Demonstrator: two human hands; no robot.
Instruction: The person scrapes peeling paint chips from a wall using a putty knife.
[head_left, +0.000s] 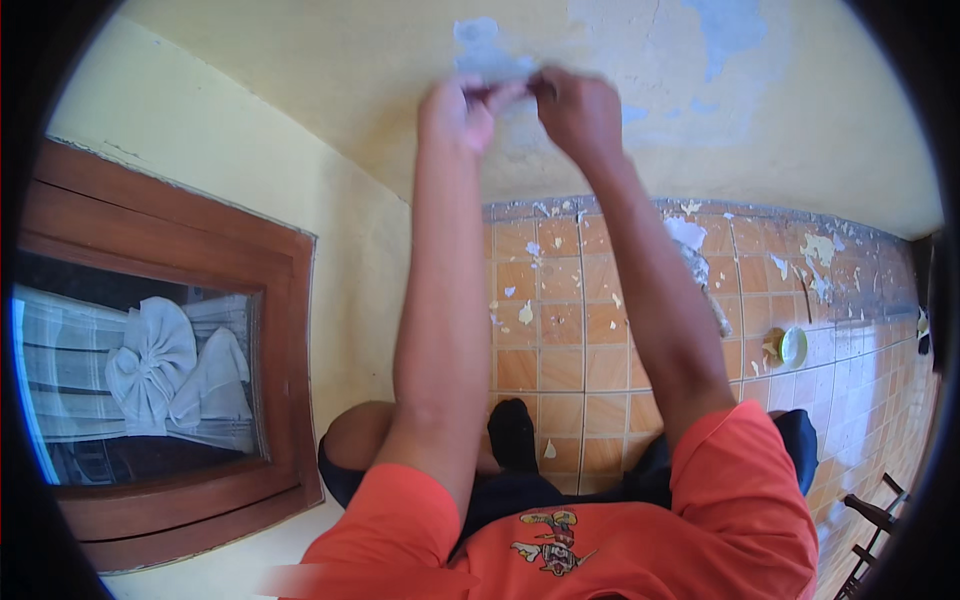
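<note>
Both arms reach up to a yellowish wall (375, 67) with peeling paint. My left hand (457, 116) is close to the wall, its fingers bent around one end of a narrow dark thing (478, 93). At the other end, my right hand (581, 112) is closed in a fist. Motion blur and the fingers hide most of this thing, so its kind cannot be told. Just above the hands, a bare pale-blue patch (477, 31) shows where paint is gone. A larger blue patch (724, 34) lies farther right on the wall.
Paint flakes (526, 312) litter the orange floor tiles (561, 367). A green-rimmed bowl (793, 347) stands on the floor at right. Partly behind my right forearm lies a greyish item (694, 262). To the left is a brown wooden window frame (289, 375); dark wooden furniture (870, 514) stands lower right.
</note>
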